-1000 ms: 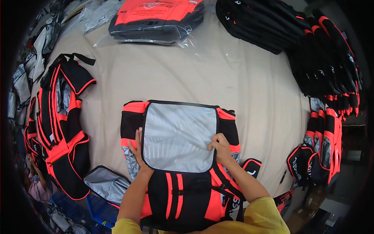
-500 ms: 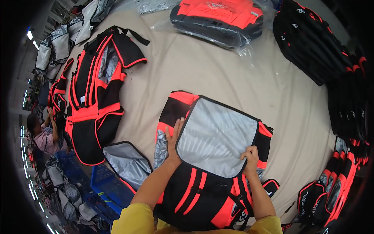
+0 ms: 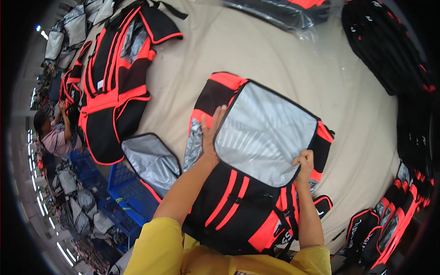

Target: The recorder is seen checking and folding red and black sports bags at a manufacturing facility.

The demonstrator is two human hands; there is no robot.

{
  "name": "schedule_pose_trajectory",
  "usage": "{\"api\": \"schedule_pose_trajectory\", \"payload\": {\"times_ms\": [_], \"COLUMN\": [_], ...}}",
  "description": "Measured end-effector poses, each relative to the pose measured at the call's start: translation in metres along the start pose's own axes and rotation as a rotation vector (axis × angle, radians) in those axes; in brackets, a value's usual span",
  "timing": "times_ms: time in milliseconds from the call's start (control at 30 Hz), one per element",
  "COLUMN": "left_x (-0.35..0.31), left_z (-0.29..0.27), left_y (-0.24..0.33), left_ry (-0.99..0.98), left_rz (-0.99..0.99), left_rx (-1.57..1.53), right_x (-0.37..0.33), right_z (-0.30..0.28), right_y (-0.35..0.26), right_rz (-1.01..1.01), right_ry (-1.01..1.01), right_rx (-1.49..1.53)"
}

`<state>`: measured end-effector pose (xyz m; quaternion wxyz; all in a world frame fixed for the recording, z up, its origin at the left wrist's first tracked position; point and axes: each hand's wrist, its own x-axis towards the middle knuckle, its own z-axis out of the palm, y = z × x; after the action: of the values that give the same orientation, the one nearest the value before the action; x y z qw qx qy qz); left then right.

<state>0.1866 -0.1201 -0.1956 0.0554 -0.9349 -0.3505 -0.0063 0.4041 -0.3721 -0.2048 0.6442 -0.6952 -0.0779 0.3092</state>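
Note:
A black and bright coral backpack (image 3: 238,213) lies in front of me, its silver-lined flap (image 3: 266,130) spread flat and edged in black binding. Along the flap's left border, my left hand (image 3: 211,135) rests with fingers stretched out over the bag's side. The fingers of my right hand (image 3: 304,167) are curled closed on the flap's lower right corner. Two coral-edged straps run down the bag's near part, close to my body. Whatever lies beneath the flap is hidden.
Another black and coral backpack (image 3: 114,87) lies to the left, near a loose silver-lined panel (image 3: 153,158). Blue crates (image 3: 133,195) stand below it. Stacked black bags (image 3: 378,43) and coral-trimmed pieces (image 3: 394,224) line the right. A person (image 3: 57,130) works at far left.
My view has shifted, so the table and bags sit higher or lower in the picture. Both hands keep about the same places on the flap and bag.

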Motion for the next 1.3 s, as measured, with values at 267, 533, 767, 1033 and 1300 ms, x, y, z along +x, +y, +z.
{"api": "schedule_pose_trajectory", "payload": {"times_ms": [267, 533, 767, 1033, 1300], "left_x": [-0.006, -0.007, 0.005, -0.009, -0.005], "left_z": [0.007, 0.015, -0.008, -0.005, -0.004], "left_y": [0.002, -0.004, 0.015, 0.002, 0.008], "left_ry": [-0.016, -0.004, 0.129, 0.205, 0.308], "left_rz": [-0.002, 0.014, 0.013, 0.003, 0.026], "left_rx": [-0.031, 0.353, -0.247, -0.263, -0.441], "right_x": [-0.006, 0.045, 0.144, -0.137, -0.337], "right_z": [-0.008, -0.002, 0.005, 0.010, 0.072], "right_y": [0.008, -0.131, -0.190, -0.106, -0.098], "right_rz": [-0.112, -0.338, -0.454, -0.487, -0.231], "right_ry": [-0.022, -0.830, 0.186, 0.055, -0.178], "right_rx": [-0.133, -1.225, -0.642, -0.980, -1.160]}}
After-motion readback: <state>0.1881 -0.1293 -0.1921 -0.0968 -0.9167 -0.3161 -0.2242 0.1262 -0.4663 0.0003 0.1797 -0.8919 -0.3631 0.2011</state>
